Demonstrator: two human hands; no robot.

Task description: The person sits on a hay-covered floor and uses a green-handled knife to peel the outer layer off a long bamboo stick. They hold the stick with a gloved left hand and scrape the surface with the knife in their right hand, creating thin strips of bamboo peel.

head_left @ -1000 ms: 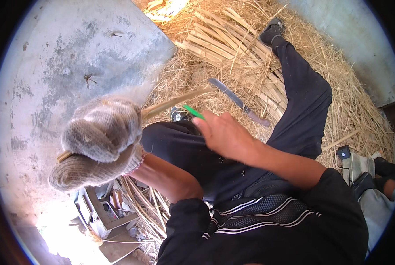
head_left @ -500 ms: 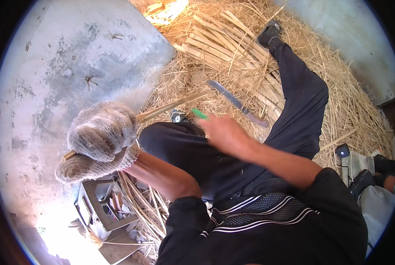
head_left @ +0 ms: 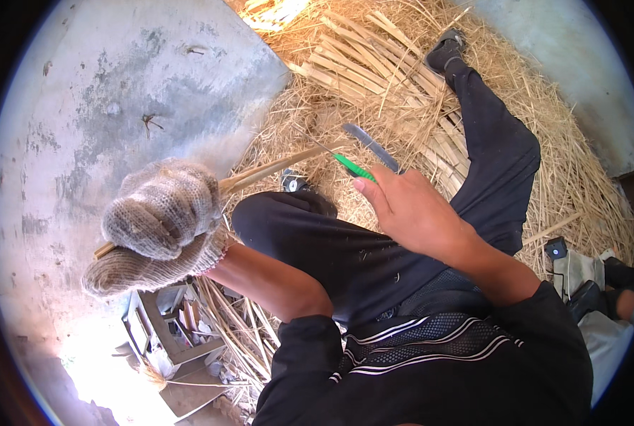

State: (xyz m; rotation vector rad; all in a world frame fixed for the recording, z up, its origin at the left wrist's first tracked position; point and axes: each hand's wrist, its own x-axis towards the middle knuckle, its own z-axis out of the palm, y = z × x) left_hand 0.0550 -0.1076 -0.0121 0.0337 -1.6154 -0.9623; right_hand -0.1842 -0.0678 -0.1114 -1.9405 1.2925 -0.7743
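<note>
My left hand (head_left: pixel 164 209), in a grey knitted glove, is closed around a split bamboo strip (head_left: pixel 267 170). The strip sticks out past the glove on both sides, its longer part reaching up and to the right. My bare right hand (head_left: pixel 412 202) grips a slim knife (head_left: pixel 354 167) by its green handle. Its thin blade points up and left, close to the strip's far end; whether it touches the strip I cannot tell. Beyond that hand lies a long broad-bladed knife (head_left: pixel 373 148) on the shavings, its handle hidden by my hand.
Split bamboo strips (head_left: pixel 356 60) lie in a pile at the far side, over straw-like shavings (head_left: pixel 565 184). A worn pale wall (head_left: pixel 182 92) stands at left. Below my glove is a wooden frame (head_left: pixel 164 326) with litter. Part of another person (head_left: pixel 611 312) shows at right.
My right hand has moved right and slightly nearer, and the slim knife's handle and blade now show plainly. My left hand keeps its grip on the strip, almost unmoved.
</note>
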